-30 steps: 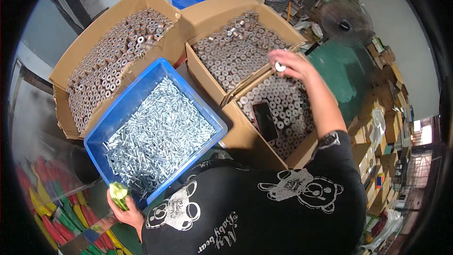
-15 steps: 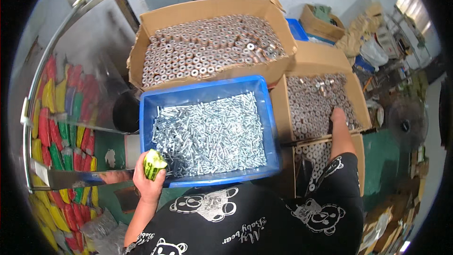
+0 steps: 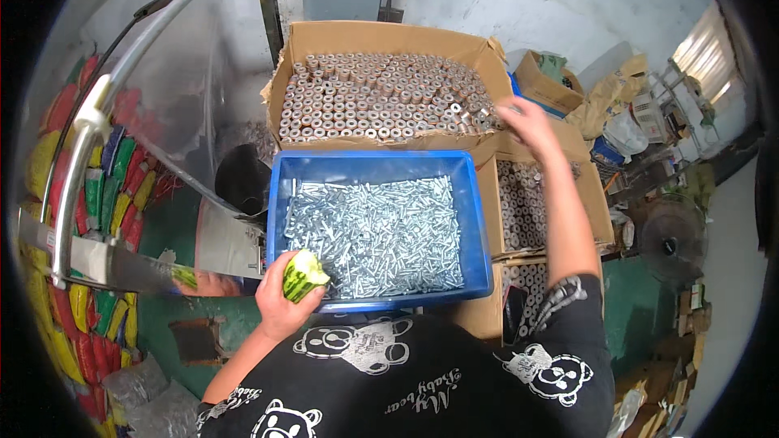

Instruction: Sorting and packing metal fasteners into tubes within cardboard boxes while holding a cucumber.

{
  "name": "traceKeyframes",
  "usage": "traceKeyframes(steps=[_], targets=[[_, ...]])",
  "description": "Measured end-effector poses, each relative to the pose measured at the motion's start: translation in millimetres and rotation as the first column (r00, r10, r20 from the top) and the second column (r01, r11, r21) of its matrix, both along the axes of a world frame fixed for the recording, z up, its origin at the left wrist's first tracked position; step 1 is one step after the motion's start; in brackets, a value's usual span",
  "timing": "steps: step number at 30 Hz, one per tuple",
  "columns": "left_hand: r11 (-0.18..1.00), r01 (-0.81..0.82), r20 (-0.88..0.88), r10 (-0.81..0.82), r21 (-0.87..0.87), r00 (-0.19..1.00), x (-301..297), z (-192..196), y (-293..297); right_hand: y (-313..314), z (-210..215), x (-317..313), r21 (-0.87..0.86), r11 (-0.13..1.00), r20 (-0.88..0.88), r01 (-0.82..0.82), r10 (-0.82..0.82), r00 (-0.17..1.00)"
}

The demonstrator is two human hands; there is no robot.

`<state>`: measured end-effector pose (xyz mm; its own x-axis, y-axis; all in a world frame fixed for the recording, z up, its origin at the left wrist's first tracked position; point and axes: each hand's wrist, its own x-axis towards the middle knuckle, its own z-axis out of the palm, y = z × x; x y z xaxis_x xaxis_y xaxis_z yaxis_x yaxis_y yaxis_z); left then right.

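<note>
My left hand (image 3: 281, 298) is closed around a bitten green-striped melon (image 3: 302, 277) with pale flesh, at the near left corner of a blue plastic bin (image 3: 375, 306). Loose silver metal pins or bolts (image 3: 381, 235) lie in the bin. My right hand (image 3: 529, 126) is at the right end of the far cardboard box (image 3: 381, 36), close to its rim. Standing in that box are many small metal cylinders (image 3: 373, 97) with holed ends, a few of them tipped over at the right. Blur hides what the right fingers hold, if anything.
At the right, two more cardboard boxes (image 3: 596, 215) hold similar cylinders, and a dark phone-like object (image 3: 514, 307) lies in the nearer one. A metal frame with a clear sheet (image 3: 174, 97) stands at the left, before red, yellow and green bags (image 3: 97, 195). A fan (image 3: 672, 235) is far right.
My right hand has come up out of the middle right box and moved away from me and left, to the far box's right end. The left hand keeps the melon. The view has shifted.
</note>
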<state>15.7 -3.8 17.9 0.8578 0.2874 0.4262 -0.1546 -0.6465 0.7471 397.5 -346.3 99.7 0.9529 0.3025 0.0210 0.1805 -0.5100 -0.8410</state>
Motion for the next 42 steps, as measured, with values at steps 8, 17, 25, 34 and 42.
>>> traceKeyframes(steps=[8,17,25,34,42], targets=[[0.997,0.014,0.048,-0.011,-0.074,0.999,-7.7,-2.4,8.8,125.0,-24.6,45.4,-0.878,0.458,0.083,-0.141,0.434,0.897],[0.994,0.077,0.142,-0.065,-0.083,0.988,-10.4,-7.3,18.0,124.1,-26.9,25.8,-0.838,0.537,0.152,-0.094,0.396,0.906],[0.997,0.058,0.161,-0.048,-0.056,0.986,-15.5,-4.8,16.3,280.4,-0.8,-141.5,-0.039,0.859,-0.294,-0.511,0.479,0.827],[0.999,-0.036,0.175,0.042,-0.037,0.984,-11.1,-8.2,9.4,284.4,-73.0,-158.5,0.052,0.724,0.271,-0.688,0.653,0.707],[0.982,-0.181,0.185,0.169,0.051,0.968,-14.3,-6.4,-2.0,85.1,-128.3,-164.0,-0.82,0.406,0.071,-0.404,0.772,0.631]])
